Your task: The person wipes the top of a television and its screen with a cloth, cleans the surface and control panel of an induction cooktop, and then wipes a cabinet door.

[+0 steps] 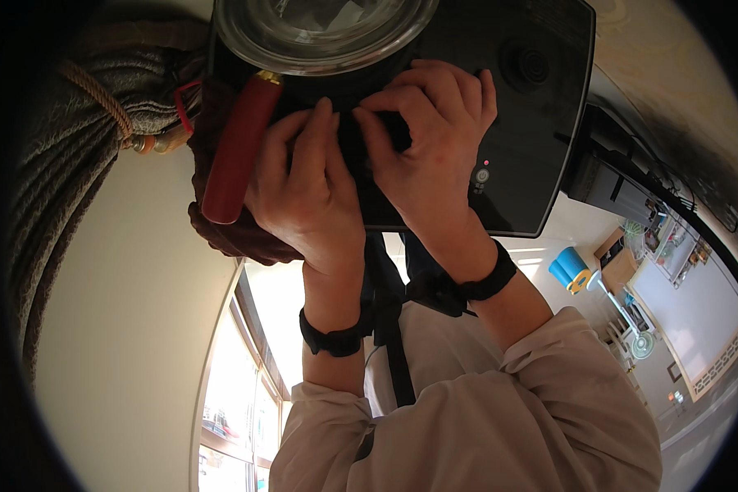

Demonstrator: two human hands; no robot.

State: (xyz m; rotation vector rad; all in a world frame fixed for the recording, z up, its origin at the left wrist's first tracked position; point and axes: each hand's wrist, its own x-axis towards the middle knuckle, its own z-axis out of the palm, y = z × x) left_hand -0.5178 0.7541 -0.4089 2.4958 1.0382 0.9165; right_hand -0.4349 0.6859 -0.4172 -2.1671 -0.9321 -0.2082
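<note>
My left hand is raised at the front of a black appliance, its thumb and fingers brought together at the tips. My right hand is just beside it, with thumb and index fingertip close together. Between the two sets of fingertips it is dark, and any small thing held there is not discernible. A red handle with a brass-coloured collar passes beside my left hand. Its collar meets the thick rim of a round clear glass piece; whether they are joined is unclear.
The appliance has a black round knob and a power button beside a lit red light. Dark brown cloth hangs under its left side. A rope-tied curtain is at left. A black box-shaped device stands at right.
</note>
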